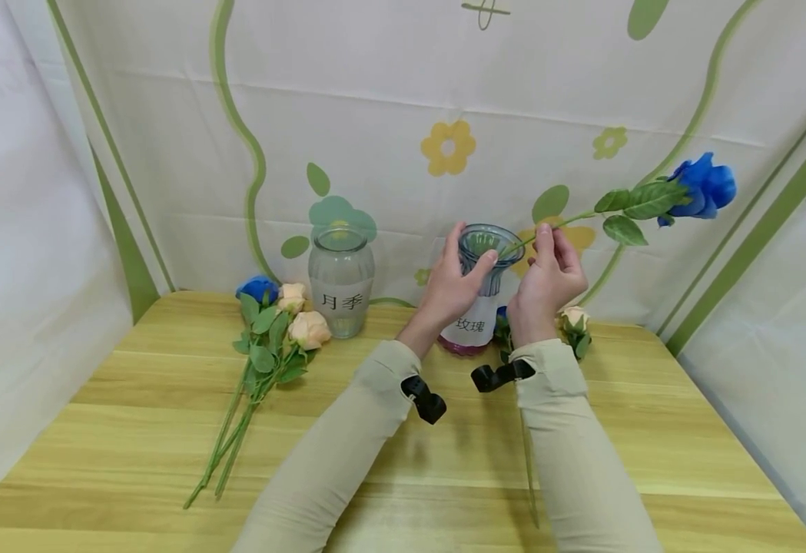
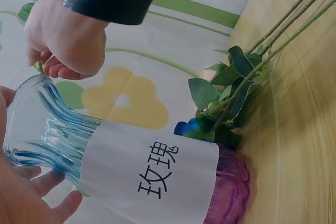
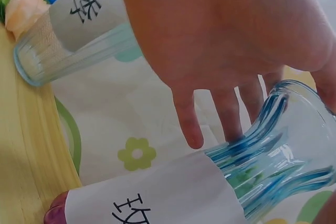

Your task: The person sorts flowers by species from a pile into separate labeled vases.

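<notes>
And it's the right hand (image 1: 546, 284), fingers pinching the blue rose (image 1: 703, 188) by its stem (image 1: 572, 221), bloom up-right, lower end slanting down-left to the mouth of the pink-based vase (image 1: 477, 311), whose neck the left hand (image 1: 452, 286) grips.

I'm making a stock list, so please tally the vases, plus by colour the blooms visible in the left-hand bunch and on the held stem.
Vases: 2, clear vase and blue-rimmed vase
Blue: 2, held blue bloom and bunch's blue bloom
Peach: 2, nearer peach bloom and farther peach bloom
Total: 6
</notes>
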Tool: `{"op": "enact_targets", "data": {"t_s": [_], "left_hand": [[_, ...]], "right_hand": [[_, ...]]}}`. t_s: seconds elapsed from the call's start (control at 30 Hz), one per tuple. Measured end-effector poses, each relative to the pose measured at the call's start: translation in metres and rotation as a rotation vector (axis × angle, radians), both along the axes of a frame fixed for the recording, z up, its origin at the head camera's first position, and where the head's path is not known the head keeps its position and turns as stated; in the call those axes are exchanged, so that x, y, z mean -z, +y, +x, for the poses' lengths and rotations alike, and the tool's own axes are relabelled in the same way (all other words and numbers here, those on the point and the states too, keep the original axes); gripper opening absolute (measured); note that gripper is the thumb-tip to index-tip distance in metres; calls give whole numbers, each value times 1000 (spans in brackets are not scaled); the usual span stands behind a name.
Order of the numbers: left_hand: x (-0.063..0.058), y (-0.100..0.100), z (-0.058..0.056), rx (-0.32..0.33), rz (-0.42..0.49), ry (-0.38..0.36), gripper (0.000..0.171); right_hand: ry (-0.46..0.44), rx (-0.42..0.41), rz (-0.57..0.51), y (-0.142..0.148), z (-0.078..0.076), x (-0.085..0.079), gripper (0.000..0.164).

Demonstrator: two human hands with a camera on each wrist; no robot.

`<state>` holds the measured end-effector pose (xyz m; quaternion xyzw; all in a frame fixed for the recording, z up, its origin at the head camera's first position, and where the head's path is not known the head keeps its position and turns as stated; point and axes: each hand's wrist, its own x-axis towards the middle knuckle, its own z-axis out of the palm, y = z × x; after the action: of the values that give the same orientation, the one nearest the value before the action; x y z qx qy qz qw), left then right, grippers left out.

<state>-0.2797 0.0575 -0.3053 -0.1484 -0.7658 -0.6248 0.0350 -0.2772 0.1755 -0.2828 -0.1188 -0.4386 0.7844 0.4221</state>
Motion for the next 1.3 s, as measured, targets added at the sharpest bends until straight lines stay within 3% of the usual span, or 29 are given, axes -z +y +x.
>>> {"op": "enact_targets", "data": {"t_s": [0.13, 0.33, 0.5, 0.87, 1.07, 1.3], "left_hand": [[0, 1, 0, 9, 5, 2, 83], [-1, 1, 1, -2, 19, 6, 81], [-1, 2, 1, 1, 24, 14, 81], [0, 0, 1, -1, 24, 1, 82], [0, 0, 2, 0, 12, 2, 81], [1, 0, 3, 3, 5, 1, 80]], "right_hand": [[-14, -5, 21, 1, -1, 0, 20], [-109, -133, -8, 1, -3, 5, 8], [-145, -190, -68, 1, -1, 14, 20], [-157, -280, -107, 14, 23, 30, 39], [-207, -337, -31, 36, 38, 38, 33], [-368, -439, 190, 68, 62, 57, 17]]}}
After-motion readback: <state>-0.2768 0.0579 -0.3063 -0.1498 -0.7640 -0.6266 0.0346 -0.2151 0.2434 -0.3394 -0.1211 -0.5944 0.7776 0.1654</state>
